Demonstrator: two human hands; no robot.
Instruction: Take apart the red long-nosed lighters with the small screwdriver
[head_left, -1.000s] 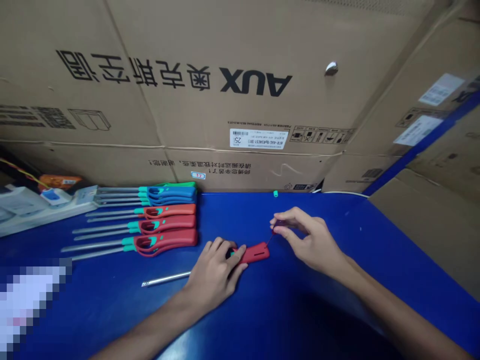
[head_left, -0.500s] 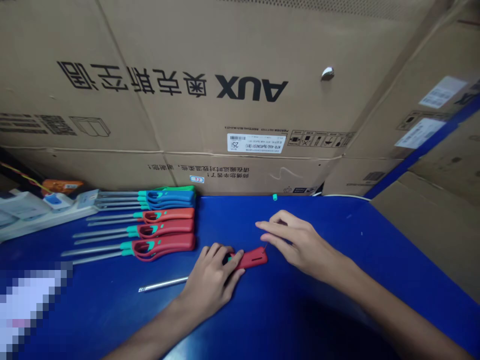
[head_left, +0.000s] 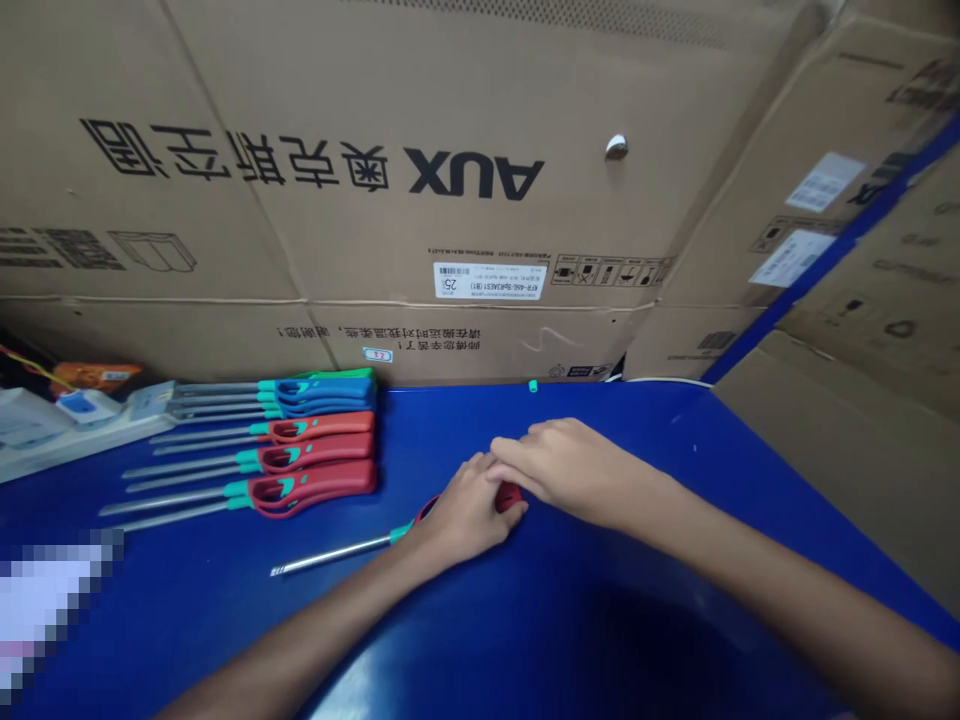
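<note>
A red long-nosed gas lighter (head_left: 510,493) lies on the blue table, its metal tube (head_left: 337,554) pointing left. My left hand (head_left: 466,515) is wrapped over the handle and holds it down, covering most of the trigger area. Right above the handle's end is my right hand (head_left: 574,468), its fingers pinched together and meeting the fingers of my left hand. What sits in that pinch is hidden. Farther left, several lighters lie in a stacked row, with red lighters (head_left: 322,487) nearer and blue lighters (head_left: 330,388) behind.
A large cardboard box (head_left: 450,90) walls off the table's back, and more cardboard (head_left: 840,420) stands at the right. A white power strip (head_left: 112,425) with plugs runs along the left. A small green piece (head_left: 533,386) lies near the back edge of the blue table (head_left: 637,640).
My right hand has come left and down onto the lighter's end, against my left hand. My left hand has shifted along the handle, uncovering its green collar. The view has swung slightly right.
</note>
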